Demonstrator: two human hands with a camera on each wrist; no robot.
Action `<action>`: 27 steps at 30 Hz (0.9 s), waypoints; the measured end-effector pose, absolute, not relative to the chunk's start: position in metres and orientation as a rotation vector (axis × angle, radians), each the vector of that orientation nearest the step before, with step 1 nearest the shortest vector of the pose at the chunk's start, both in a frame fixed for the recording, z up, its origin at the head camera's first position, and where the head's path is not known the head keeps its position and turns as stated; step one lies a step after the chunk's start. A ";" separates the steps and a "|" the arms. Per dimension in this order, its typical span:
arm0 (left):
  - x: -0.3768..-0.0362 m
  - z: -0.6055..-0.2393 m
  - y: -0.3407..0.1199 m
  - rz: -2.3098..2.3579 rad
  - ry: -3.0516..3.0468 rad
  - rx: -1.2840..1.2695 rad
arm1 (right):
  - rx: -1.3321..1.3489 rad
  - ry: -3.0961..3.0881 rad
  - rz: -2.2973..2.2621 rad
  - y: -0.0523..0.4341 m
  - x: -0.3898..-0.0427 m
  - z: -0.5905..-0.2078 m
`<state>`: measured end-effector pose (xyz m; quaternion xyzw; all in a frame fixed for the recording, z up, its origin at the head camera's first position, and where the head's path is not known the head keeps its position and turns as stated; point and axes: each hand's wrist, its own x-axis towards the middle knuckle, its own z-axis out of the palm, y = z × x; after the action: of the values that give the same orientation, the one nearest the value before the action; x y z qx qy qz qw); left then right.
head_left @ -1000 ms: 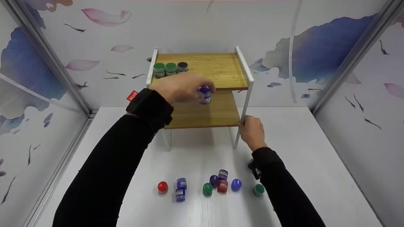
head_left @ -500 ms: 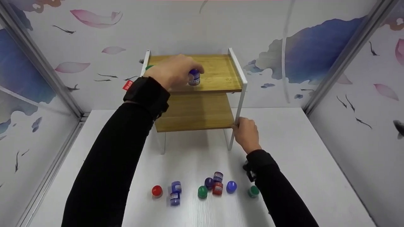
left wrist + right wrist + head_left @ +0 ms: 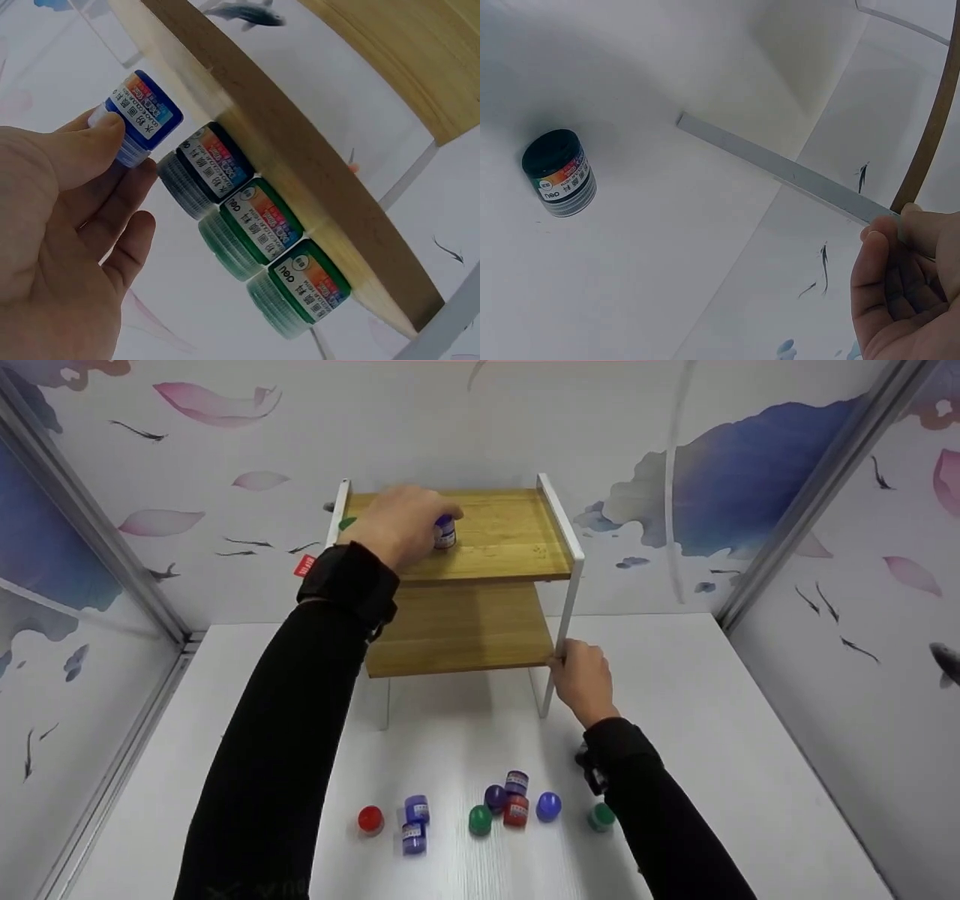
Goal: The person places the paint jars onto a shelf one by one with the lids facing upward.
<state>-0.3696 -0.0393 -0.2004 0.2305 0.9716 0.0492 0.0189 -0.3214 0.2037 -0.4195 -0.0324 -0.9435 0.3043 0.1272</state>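
Left hand (image 3: 397, 526) pinches blue paint jar (image 3: 444, 532), now moved up from lower tier onto top shelf (image 3: 510, 540), frame centre-top, beside black jar (image 3: 196, 171). Right hand (image 3: 581, 679) still grips rack leg (image 3: 564, 622).

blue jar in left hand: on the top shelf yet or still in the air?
Cannot tell. The left hand pinches the blue jar at the top shelf, beside the dark jar; its base isn't visible.

place: staged recording booth | evidence: printed fish-and-petal wall panels (image 3: 750, 495), metal frame posts (image 3: 817, 487), white tabletop (image 3: 750, 780)

Twelve paint jars (image 3: 514, 809), one rack (image 3: 559, 517)
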 end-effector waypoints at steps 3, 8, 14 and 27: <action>-0.372 -0.204 -0.040 0.162 3.036 0.722 | -0.098 -2.749 0.888 0.204 -0.321 -0.420; -0.377 -0.208 -0.040 0.144 3.068 0.727 | -0.106 -2.754 0.884 0.204 -0.322 -0.420; -0.378 -0.209 -0.039 0.077 3.061 0.699 | -0.109 -2.758 0.873 0.203 -0.324 -0.420; -0.375 -0.211 -0.038 0.113 3.054 0.655 | -0.110 -2.768 0.880 0.204 -0.324 -0.421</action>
<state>-0.3754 -0.0380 -0.2109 0.2097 0.9771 0.0363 0.0082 -0.3244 0.2036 -0.4207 -0.0377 -0.9458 0.3006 0.1171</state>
